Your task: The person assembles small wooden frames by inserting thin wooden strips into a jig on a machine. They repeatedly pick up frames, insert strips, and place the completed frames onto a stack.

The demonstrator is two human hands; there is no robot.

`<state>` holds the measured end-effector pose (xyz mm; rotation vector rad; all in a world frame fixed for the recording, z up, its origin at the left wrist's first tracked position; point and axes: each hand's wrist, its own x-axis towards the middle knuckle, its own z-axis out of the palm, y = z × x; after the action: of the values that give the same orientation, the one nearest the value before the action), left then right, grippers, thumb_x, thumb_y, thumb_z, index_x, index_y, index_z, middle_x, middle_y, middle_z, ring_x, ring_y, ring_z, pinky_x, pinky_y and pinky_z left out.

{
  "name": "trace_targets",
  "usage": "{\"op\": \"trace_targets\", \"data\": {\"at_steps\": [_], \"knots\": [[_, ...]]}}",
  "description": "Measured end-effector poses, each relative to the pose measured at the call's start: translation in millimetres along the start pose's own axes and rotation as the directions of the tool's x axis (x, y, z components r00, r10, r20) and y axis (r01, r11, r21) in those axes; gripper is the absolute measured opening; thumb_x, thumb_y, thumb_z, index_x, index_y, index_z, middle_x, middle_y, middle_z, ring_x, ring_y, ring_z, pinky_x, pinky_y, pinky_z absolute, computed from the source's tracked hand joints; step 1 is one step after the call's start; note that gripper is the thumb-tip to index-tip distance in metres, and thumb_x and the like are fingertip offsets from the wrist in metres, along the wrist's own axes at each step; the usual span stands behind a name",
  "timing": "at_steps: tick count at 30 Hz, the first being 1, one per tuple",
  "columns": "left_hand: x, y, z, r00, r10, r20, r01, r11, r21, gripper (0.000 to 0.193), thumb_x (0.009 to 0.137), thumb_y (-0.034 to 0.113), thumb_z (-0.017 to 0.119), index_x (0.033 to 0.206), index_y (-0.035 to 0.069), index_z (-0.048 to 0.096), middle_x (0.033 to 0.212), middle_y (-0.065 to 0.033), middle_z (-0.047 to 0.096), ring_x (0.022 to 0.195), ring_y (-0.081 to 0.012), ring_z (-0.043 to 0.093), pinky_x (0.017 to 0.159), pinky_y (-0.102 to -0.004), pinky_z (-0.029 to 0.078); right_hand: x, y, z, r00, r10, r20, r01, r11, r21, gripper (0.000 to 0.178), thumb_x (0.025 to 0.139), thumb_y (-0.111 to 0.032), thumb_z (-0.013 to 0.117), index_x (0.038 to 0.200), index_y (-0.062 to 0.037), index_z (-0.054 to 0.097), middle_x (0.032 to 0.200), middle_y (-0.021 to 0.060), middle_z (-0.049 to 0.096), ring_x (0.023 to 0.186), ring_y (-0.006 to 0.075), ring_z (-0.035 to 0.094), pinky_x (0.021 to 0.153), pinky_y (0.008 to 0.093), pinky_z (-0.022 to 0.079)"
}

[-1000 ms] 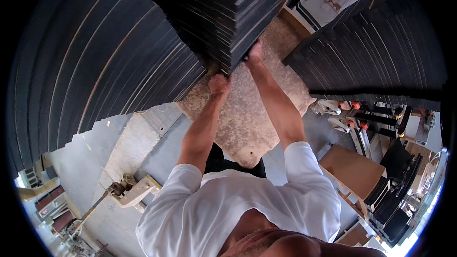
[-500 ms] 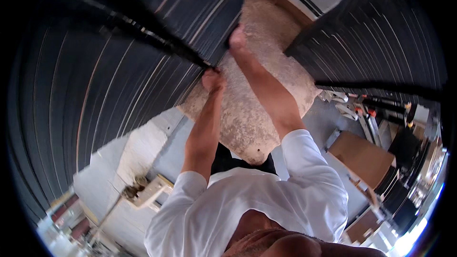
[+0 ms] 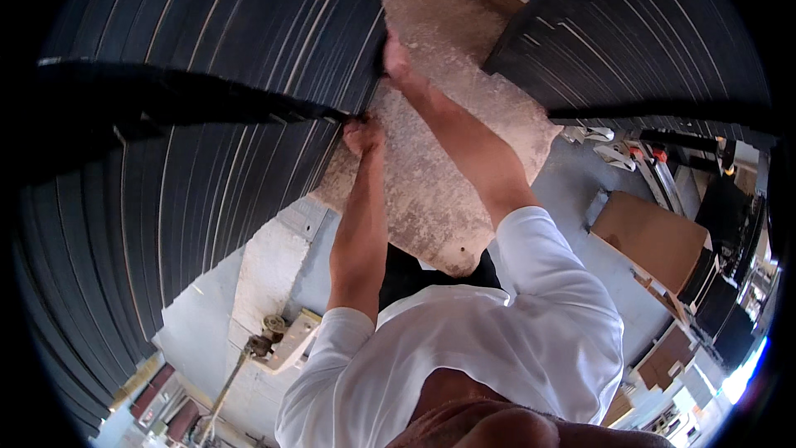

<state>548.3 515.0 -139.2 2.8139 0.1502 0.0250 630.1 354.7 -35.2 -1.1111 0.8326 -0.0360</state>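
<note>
A tall stack of thin dark boards with pale lines between them fills the left side, split by a wide black gap. My left hand is closed on the boards' near edge, right where the gap ends. Farther away, my right hand grips the edge of the same stack, its fingertips partly hidden against the dark boards. Both forearms reach across a worn, blotchy brown board that lies under them and has a small hole near its closest corner.
A second stack of dark boards stands at the far right. Lower right are a brown cardboard-coloured panel and metal clamps or rails. On the grey floor at lower left sits a pale block with a rod-like tool.
The black gap in the left stack looks wider and lies more level. Both hands keep to the stack's edge, shifted slightly left in view. The surroundings have turned a little in the picture.
</note>
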Motion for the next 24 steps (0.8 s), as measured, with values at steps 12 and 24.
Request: {"op": "trace_targets", "data": {"at_steps": [12, 24], "knots": [[-15.1, 25.6, -1.6, 0.968, -0.25, -0.024, 0.238, 0.945, -0.223, 0.037, 0.083, 0.029, 0.06, 0.087, -0.008, 0.062, 0.088, -0.0259, 0.067, 0.08, -0.0395, 0.067, 0.066, -0.0442, 0.054, -8.9, 1.8, -10.3, 0.986, -0.1, -0.135, 0.062, 0.965, -0.256, 0.077, 0.094, -0.058, 0.024, 0.124, 0.0053, 0.055, 0.132, 0.03, 0.049, 0.131, 0.0408, 0.04, 0.109, 0.0421, 0.03], [-74.7, -30.4, 3.7, 0.982, 0.141, 0.123, -0.074, 0.896, -0.438, 0.041, 0.085, 0.019, 0.058, 0.119, -0.003, 0.055, 0.104, -0.0234, 0.066, 0.095, -0.0329, 0.064, 0.079, -0.0402, 0.051, -137.1, 23.1, -95.0, 0.989, -0.119, 0.088, 0.123, 0.992, -0.037, 0.055, 0.096, -0.043, 0.047, 0.121, 0.0045, 0.053, 0.112, 0.0194, 0.062, 0.103, 0.0292, 0.061, 0.084, 0.0385, 0.05]]}}
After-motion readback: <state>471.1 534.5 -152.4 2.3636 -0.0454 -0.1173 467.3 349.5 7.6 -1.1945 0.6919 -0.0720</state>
